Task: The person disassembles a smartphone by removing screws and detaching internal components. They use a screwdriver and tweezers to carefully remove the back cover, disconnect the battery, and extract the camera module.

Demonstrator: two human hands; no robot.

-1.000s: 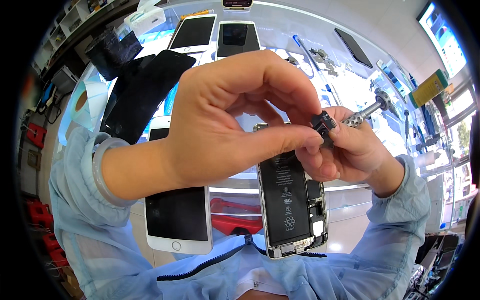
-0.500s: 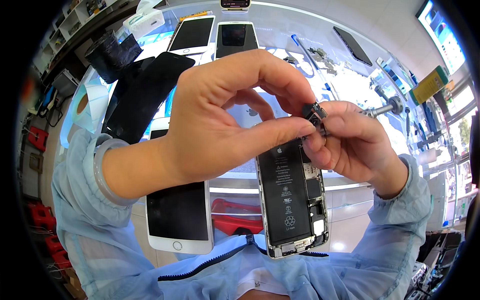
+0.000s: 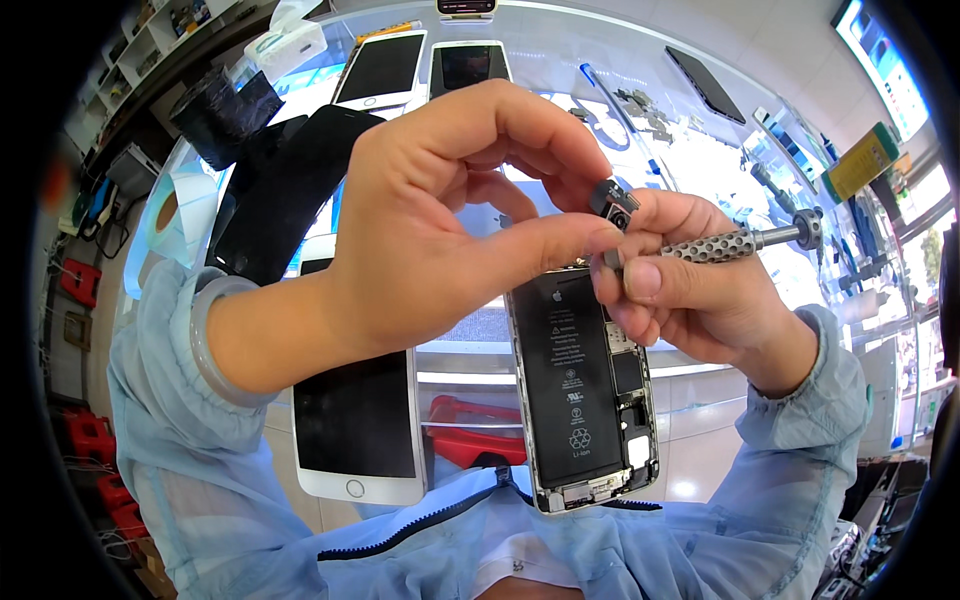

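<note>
Between thumb and forefinger, my left hand pinches a small black phone camera module, its round lens facing outward. Close beside it, my right hand grips a silver screwdriver with a perforated-looking handle, its shaft pointing right. The right fingertips are next to the module; whether they touch it I cannot tell. Below the hands is an opened phone with a large black battery and exposed inner parts. A white phone with a dark screen lies to its left, partly under my left forearm.
Dark phone panels and a label roll are at the left. Two white phones lie at the back, with a blue pen and small dark parts to their right. A black phone rests farther right.
My right thumb has come away from the camera module and down, baring the screwdriver's handle. My left hand has shifted slightly up and left with the module, which has turned a little.
</note>
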